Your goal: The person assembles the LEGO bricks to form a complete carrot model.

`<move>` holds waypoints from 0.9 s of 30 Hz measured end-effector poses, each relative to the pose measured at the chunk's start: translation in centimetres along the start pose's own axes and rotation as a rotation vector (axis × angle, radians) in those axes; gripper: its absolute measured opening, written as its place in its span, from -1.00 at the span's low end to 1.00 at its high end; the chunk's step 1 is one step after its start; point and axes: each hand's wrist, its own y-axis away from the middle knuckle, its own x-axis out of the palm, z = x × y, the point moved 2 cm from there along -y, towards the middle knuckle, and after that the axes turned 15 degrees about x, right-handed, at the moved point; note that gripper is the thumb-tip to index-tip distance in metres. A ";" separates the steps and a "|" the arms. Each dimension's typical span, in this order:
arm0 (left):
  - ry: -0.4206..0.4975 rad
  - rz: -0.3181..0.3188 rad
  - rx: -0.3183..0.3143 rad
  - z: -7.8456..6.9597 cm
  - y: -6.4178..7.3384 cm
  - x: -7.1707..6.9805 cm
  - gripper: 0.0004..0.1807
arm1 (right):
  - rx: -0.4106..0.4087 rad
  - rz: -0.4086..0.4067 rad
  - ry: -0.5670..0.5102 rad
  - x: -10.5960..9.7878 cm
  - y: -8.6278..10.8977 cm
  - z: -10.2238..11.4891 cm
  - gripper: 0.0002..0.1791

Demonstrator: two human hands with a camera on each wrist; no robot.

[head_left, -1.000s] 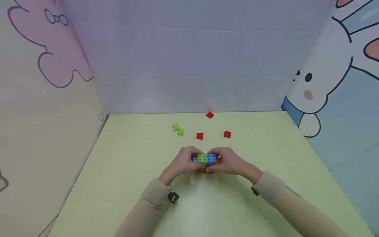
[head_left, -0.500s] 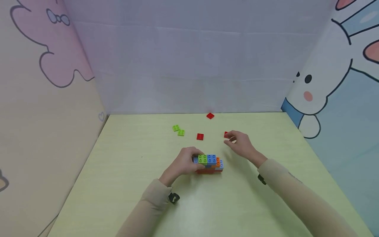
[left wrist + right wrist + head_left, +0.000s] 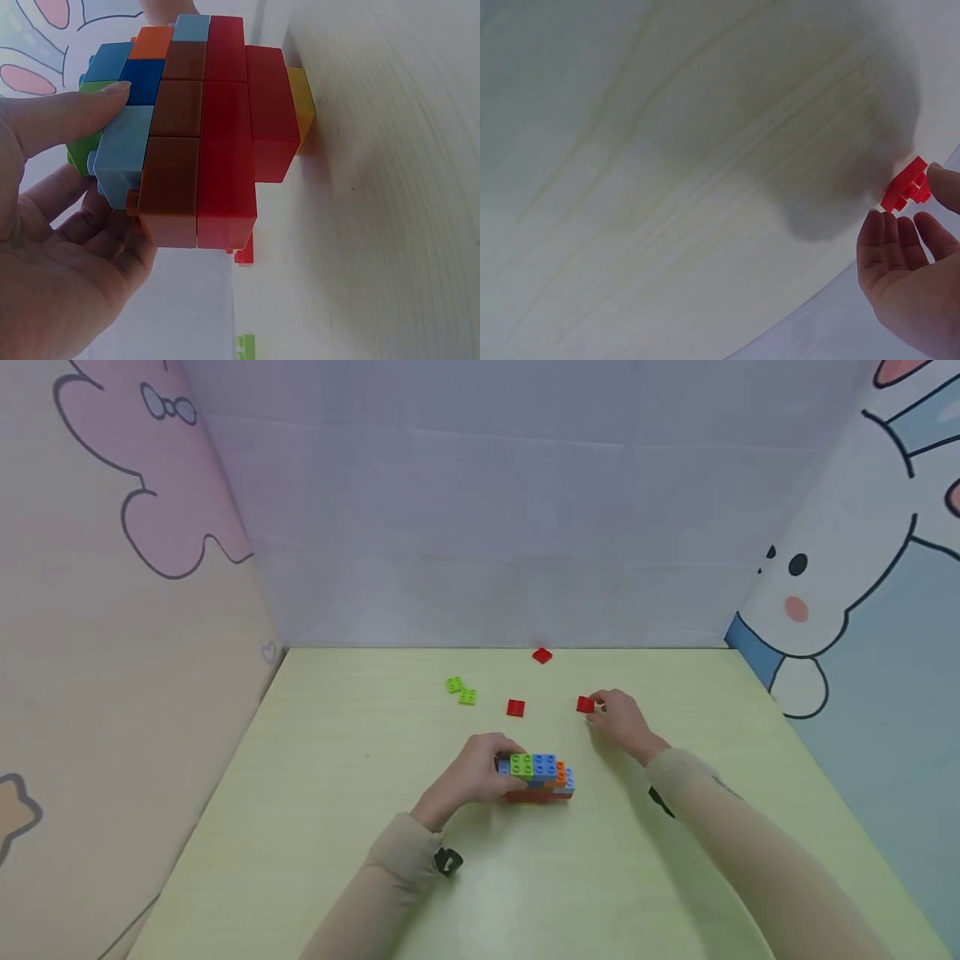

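My left hand (image 3: 482, 768) grips the left end of a built stack of toy building bricks (image 3: 543, 766), thumb on the near side. In the left wrist view the stack (image 3: 176, 142) shows red and brown lower rows, blue, orange and green bricks above, and a yellow brick (image 3: 301, 101) underneath. My right hand (image 3: 622, 722) is at a loose red brick (image 3: 585, 704) lying on the table. The right wrist view has thumb and fingers spread on either side of that red brick (image 3: 906, 184); firm contact cannot be made out.
Two light green bricks (image 3: 467, 697) lie at the back, left of centre. One red brick (image 3: 515, 707) sits behind the stack and another red brick (image 3: 542, 655) near the back edge. A pale wall (image 3: 480, 543) rises behind the table (image 3: 337, 793).
My right hand has let go of the stack and moved away, back and right, to the red brick. The left hand keeps its hold on the stack. The view has shifted slightly.
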 end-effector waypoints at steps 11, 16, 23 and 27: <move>-0.001 0.010 -0.013 0.0 0.1 0.1 -0.65 | -0.026 0.042 0.226 1.6 -1.9 -0.6 -0.35; 0.003 0.010 -0.010 0.0 0.1 0.0 -0.64 | -0.026 0.006 0.230 2.0 -1.7 -0.5 -0.47; -0.012 0.009 0.010 0.2 0.1 -0.1 -0.64 | -0.061 -0.017 0.125 2.1 -0.7 -0.2 -0.56; -0.016 0.011 0.009 0.3 0.1 0.0 -0.64 | -0.068 -0.004 0.078 2.0 -0.2 0.0 -0.55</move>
